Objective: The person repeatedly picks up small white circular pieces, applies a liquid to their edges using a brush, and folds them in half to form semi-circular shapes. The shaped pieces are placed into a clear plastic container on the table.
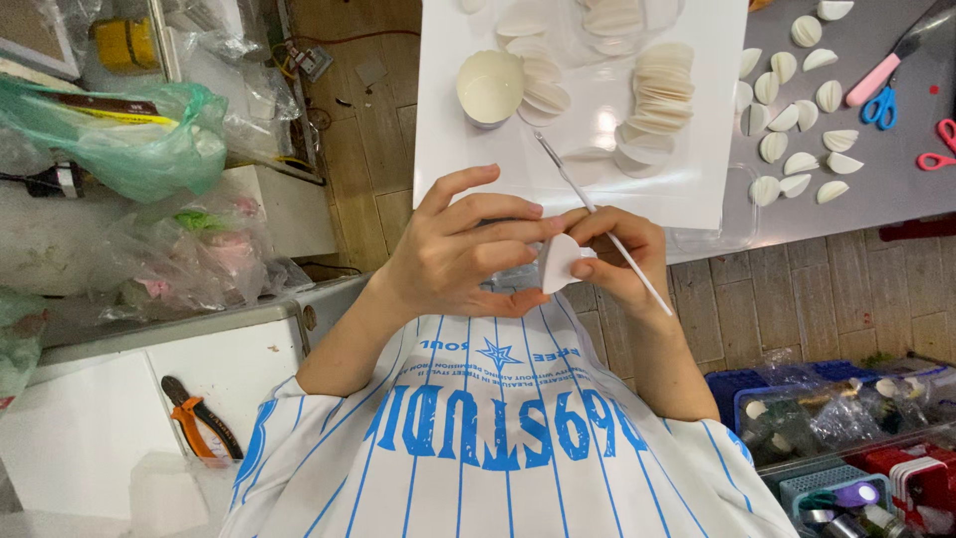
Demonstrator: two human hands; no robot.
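Close to the striped shirt, the left hand point(453, 254) and right hand point(617, 254) pinch a small white petal piece point(560, 261) between their fingertips, fingers closed on it. The right hand also grips a thin white stick point(597, 214) pointing toward 11 o'clock. At 12 o'clock lies a white board point(448, 139) bearing a paper cup point(490, 88) and stacked petals point(662, 90); blue scissors point(880, 105) lie at 2 o'clock.
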